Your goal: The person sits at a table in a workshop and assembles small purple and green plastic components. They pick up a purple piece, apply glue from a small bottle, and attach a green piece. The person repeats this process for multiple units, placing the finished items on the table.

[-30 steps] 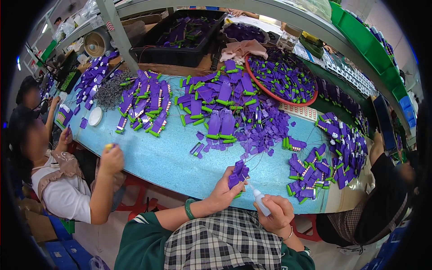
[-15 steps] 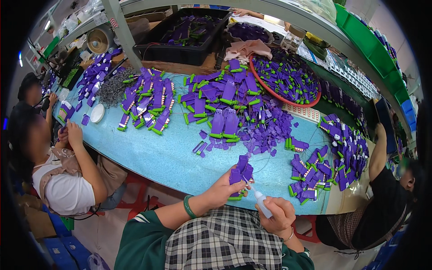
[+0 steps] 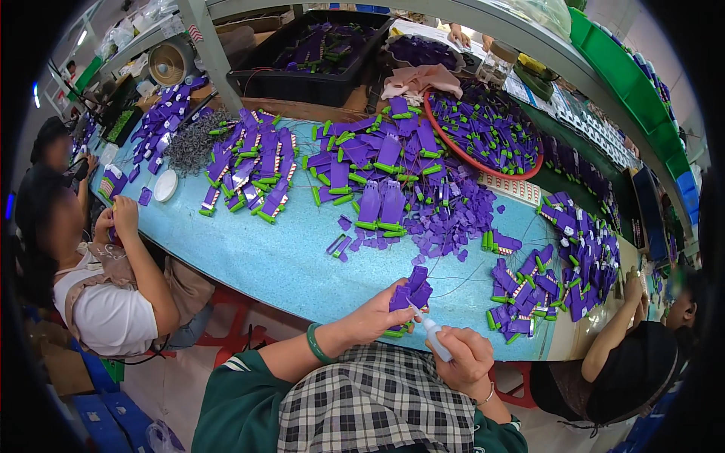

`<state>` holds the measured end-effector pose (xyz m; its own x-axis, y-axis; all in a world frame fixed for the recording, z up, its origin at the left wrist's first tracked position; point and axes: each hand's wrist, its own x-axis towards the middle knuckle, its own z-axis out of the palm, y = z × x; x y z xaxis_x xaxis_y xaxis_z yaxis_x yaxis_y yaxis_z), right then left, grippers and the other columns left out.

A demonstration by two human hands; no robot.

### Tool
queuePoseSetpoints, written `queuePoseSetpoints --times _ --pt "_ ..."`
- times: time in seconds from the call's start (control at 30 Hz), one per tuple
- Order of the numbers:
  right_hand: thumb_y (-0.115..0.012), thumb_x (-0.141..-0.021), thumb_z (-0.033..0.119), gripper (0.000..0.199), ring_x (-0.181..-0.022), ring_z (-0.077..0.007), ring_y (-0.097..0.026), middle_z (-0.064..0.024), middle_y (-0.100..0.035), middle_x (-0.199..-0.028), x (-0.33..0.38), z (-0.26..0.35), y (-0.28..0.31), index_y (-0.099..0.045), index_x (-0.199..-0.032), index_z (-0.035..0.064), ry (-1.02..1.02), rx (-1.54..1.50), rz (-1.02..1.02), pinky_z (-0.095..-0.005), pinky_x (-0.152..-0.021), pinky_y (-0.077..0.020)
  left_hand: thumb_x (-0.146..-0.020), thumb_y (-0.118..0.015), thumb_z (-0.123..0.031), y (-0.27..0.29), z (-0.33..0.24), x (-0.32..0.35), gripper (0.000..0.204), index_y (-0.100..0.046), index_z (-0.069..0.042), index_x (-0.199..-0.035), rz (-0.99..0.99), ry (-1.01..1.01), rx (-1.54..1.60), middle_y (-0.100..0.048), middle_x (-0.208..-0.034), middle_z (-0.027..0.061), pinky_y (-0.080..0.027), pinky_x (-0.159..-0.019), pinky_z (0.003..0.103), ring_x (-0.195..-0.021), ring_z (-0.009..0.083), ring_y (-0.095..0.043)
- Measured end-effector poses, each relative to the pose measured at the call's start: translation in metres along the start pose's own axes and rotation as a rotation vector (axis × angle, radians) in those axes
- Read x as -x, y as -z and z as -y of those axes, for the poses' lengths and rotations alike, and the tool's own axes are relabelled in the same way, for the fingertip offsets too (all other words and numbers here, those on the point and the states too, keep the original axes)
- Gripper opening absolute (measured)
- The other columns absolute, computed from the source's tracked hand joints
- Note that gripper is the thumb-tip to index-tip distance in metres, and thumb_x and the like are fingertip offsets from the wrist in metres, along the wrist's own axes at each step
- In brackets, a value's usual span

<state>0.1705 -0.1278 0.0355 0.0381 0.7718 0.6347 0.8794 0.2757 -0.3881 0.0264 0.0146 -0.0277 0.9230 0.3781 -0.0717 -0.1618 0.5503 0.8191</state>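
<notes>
Near the table's front edge my left hand [image 3: 368, 317] is closed round a purple plastic piece [image 3: 414, 288] with flaps standing up; a green end shows below the fingers. Thin wires trail from it onto the table. In my right hand [image 3: 467, 358] is a small white squeeze bottle [image 3: 436, 337], tilted with its fine nozzle pointing up and left. The nozzle tip is at the purple piece; whether it touches cannot be made out. Beyond my hands lies a heap of purple and green pieces [image 3: 389, 200] beside a pile of small purple plates [image 3: 453, 219].
More purple-green pieces [image 3: 525, 291] lie to the right, near a red-rimmed basket [image 3: 444, 136]. Behind stands a black bin [image 3: 298, 89] under a metal shelf frame. A white lid [image 3: 165, 186] lies at left. Co-workers sit at left [image 3: 106, 302] and right [image 3: 627, 362].
The purple piece and the bottle have shifted slightly within view, the nozzle staying at the piece. The co-worker at right has lowered an arm from the shelf toward the table.
</notes>
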Motion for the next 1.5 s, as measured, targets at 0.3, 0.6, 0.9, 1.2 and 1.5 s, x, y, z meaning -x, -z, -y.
queuePoseSetpoints --times 0.3,0.6,0.9,1.2,1.5 --pt "-0.085 -0.06 0.005 0.045 -0.06 -0.0192 -0.062 -0.0074 -0.063 -0.084 0.0 0.003 0.0 -0.064 -0.099 0.0098 0.035 -0.01 -0.05 -0.0276 -0.048 -0.044 -0.095 -0.056 -0.013 -0.009 0.005 0.0 0.04 -0.036 -0.003 -0.128 -0.247 -0.039 -0.216 -0.057 -0.111 0.0065 -0.046 -0.087 0.028 -0.099 0.0121 -0.055" --pt "-0.084 -0.061 0.004 0.043 -0.059 -0.0194 -0.063 -0.0076 -0.062 -0.082 -0.003 0.004 -0.004 -0.064 -0.098 0.0089 0.029 -0.054 -0.02 -0.0274 -0.047 -0.0464 -0.094 -0.055 -0.01 -0.013 0.01 -0.001 0.041 -0.036 -0.001 -0.129 -0.344 -0.163 -0.584 -0.056 -0.105 0.0068 -0.045 -0.082 0.028 -0.093 0.0126 -0.053" --pt "-0.084 -0.063 0.002 0.038 -0.059 -0.0198 -0.063 -0.0078 -0.061 -0.08 -0.003 0.004 -0.004 -0.065 -0.096 0.0066 0.033 -0.04 0.005 -0.0279 -0.048 -0.0486 -0.093 -0.053 -0.008 -0.011 0.011 -0.001 0.041 -0.035 -0.001 -0.13 -0.341 -0.209 -0.65 -0.056 -0.105 0.0085 -0.045 -0.083 0.031 -0.095 0.0144 -0.053" --pt "-0.083 -0.06 0.0 0.043 -0.066 -0.0246 -0.061 -0.0113 -0.062 -0.082 0.001 0.005 -0.004 -0.064 -0.097 0.007 -0.058 -0.047 -0.039 -0.0324 -0.055 -0.0489 -0.09 -0.059 -0.012 0.022 -0.042 -0.005 0.039 -0.042 -0.001 -0.124 -0.438 -0.206 -0.449 -0.057 -0.096 0.0067 -0.05 -0.072 0.029 -0.082 0.0133 -0.059" --pt "-0.081 -0.058 -0.005 0.045 -0.069 -0.0264 -0.06 -0.0125 -0.06 -0.085 0.012 -0.001 -0.006 -0.062 -0.097 0.0065 -0.125 -0.066 -0.099 -0.0338 -0.059 -0.048 -0.081 -0.069 -0.014 0.23 -0.219 -0.003 0.042 -0.051 0.001 -0.116 -1.136 -0.406 -1.223 -0.066 -0.097 0.0195 -0.05 -0.081 0.04 -0.088 0.0312 -0.065"
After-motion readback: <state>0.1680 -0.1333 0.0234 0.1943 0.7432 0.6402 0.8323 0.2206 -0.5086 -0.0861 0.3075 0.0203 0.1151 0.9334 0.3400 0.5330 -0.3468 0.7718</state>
